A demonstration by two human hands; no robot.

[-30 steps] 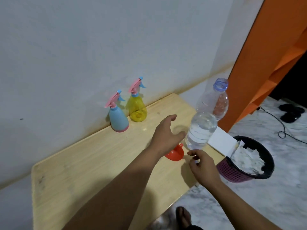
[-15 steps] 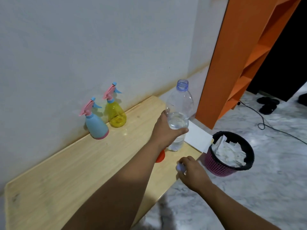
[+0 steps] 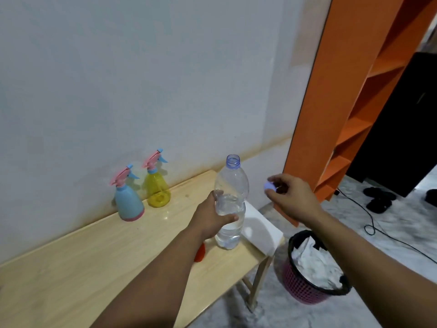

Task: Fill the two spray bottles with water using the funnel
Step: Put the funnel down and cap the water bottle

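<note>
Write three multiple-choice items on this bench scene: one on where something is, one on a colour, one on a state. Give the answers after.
1. Where does the yellow spray bottle stand?
A. In the bin
B. On the bench by the wall, next to the blue spray bottle
C. On the orange shelf

2. What colour are both spray bottles' trigger heads?
A. Pink with blue nozzle tips
B. Green
C. Black

3. What state is the water bottle in?
A. Capped and lying down
B. Empty and crushed
C. Upright, uncapped, partly filled

Answers:
1 B, the two stand side by side at the back edge of the wooden bench.
2 A, both heads show pink with blue tips.
3 C, its neck is open, the left hand grips it, and the right hand holds the cap in its fingers.
</note>
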